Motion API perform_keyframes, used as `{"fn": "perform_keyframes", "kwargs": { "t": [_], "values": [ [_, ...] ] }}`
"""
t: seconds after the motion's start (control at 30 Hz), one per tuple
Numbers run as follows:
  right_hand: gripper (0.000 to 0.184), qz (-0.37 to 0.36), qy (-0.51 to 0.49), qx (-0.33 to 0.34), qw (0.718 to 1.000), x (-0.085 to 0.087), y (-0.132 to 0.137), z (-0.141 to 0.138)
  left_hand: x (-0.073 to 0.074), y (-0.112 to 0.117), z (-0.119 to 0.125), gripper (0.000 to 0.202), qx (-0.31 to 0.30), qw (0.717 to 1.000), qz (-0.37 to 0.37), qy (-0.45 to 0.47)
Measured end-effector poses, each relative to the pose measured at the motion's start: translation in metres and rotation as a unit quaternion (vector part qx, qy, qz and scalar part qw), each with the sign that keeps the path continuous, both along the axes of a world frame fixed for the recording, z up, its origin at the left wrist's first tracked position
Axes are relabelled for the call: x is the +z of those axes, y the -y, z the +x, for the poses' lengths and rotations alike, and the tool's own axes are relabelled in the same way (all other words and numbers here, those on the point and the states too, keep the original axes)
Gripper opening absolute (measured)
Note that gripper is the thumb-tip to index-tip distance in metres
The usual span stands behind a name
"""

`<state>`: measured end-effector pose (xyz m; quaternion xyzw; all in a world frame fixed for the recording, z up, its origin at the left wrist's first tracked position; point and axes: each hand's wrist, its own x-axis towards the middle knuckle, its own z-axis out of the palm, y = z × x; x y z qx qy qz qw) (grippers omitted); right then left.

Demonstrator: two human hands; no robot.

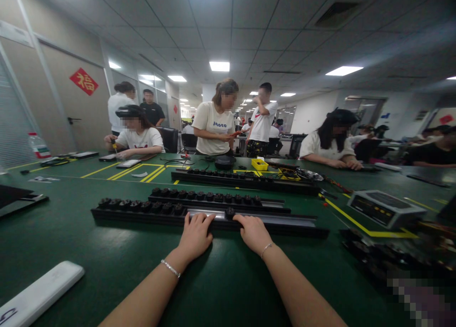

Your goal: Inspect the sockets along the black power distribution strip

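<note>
A long black track rail [285,225] lies crosswise in front of me, with a pale channel along its top. Several black socket-like blocks [146,206] sit in a row at its left part. One single black block [230,213] stands apart near the middle of the channel. My left hand [196,233] rests on the rail's near edge left of that block, its fingers spread over the channel. My right hand [254,232] lies on the rail at the right, open, its index fingertip at the single block's right side. Neither hand lifts anything.
Behind lie a second rail with blocks [210,197] and a third rail [245,181]. A grey metal box [386,208] stands at right, near blurred dark parts [377,256]. A white bar-shaped object [42,294] lies front left. A yellow tray [260,164] sits farther back. People work across the table.
</note>
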<state>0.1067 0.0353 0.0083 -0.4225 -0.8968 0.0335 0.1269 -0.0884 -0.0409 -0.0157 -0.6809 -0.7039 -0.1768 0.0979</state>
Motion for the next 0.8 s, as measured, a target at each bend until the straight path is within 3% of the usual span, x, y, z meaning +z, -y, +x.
{"fn": "perform_keyframes", "kwargs": {
  "t": [0.8],
  "values": [
    [0.051, -0.026, 0.000, 0.008, 1.000, 0.002, -0.007, 0.013, 0.006, 0.003, 0.003, 0.052, 0.008, 1.000, -0.024, 0.005]
  ]
}}
